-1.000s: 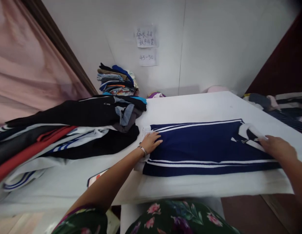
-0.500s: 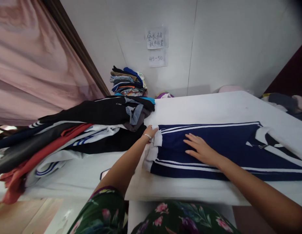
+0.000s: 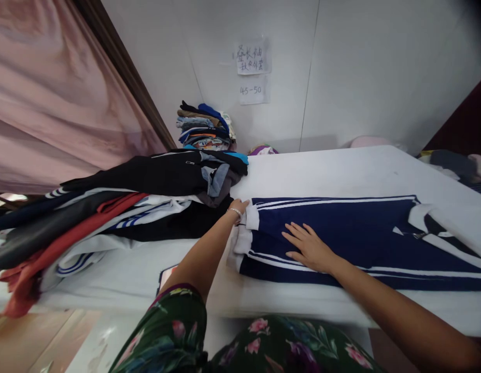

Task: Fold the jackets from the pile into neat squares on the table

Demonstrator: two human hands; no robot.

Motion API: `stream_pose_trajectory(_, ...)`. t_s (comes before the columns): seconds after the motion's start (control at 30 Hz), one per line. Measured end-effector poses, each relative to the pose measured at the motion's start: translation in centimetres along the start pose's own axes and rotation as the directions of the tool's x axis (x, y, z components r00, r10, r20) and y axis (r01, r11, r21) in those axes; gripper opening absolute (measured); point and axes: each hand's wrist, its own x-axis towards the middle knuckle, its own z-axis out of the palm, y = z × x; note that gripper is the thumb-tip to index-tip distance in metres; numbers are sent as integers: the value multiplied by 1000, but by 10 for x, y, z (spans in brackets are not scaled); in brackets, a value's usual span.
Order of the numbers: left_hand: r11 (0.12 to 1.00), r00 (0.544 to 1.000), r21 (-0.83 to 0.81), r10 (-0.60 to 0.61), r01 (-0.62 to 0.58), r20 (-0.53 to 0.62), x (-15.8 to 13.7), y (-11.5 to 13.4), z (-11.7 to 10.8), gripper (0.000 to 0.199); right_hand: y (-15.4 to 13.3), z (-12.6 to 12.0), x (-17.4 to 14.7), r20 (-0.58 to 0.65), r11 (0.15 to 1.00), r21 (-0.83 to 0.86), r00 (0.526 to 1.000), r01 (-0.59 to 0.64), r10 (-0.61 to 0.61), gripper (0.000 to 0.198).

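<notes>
A navy jacket (image 3: 353, 228) with white stripes lies flat on the table, its collar end to the right. Its white ribbed cuffs and hem (image 3: 243, 239) are at the left end. My left hand (image 3: 237, 208) has its fingers closed at the upper corner of this white ribbing; the fingertips are partly hidden. Flat on the jacket's body, just right of the ribbing, rests my right hand (image 3: 308, 247), fingers spread and holding nothing.
To the left is a heap of unfolded clothes (image 3: 147, 178), black, red, grey and white. Behind it stands a stack of folded clothes (image 3: 205, 127). A phone-like object (image 3: 165, 277) lies near my left forearm. Handwritten paper signs (image 3: 254, 58) hang on the wall.
My right hand has slid a little left and nearer to me across the jacket, fingers still spread. My left hand stays at the white ribbing. The view has shifted slightly.
</notes>
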Motion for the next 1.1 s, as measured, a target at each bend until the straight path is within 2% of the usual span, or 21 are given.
stream_pose_trajectory(0.13,999,998,-29,26,-28,-48,-20,-2,-10,37,1,1,-1,-30,999,38,999,-11,12,56)
stream_pose_trajectory(0.3,995,992,-18,96,-98,-87,-58,-4,-34,36,3,2,-2,-72,997,75,997,2,3,47)
stream_pose_trajectory(0.4,990,991,55,133,-132,-13,-83,-7,-44,31,5,3,-1,-96,994,106,995,-3,13,42)
stream_pose_trajectory(0.5,971,990,203,110,-127,93,-105,-12,-46,33,6,3,-1,-109,989,148,994,-11,27,40)
stream_pose_trajectory(0.6,959,990,259,90,-115,106,-120,-16,-42,39,7,3,0,-110,984,177,993,-12,32,41)
stream_pose_trajectory(0.7,959,985,234,138,-160,108,-127,-19,-37,45,7,3,0,-108,984,179,994,-12,32,41)
stream_pose_trajectory(0.77,960,974,179,195,-214,115,-127,-21,-34,43,7,3,0,-105,984,178,994,-14,33,42)
stream_pose_trajectory(0.87,968,970,55,242,-244,27,-125,-25,-29,33,7,3,0,-114,981,194,993,-13,35,41)
stream_pose_trajectory(0.97,982,982,39,185,-183,-44,-120,-30,-22,25,7,2,-1,-118,979,205,992,-13,38,40)
stream_pose_trajectory(1.1,991,993,65,120,-120,11,-115,-36,-17,22,7,2,0,-104,981,195,994,-20,41,40)
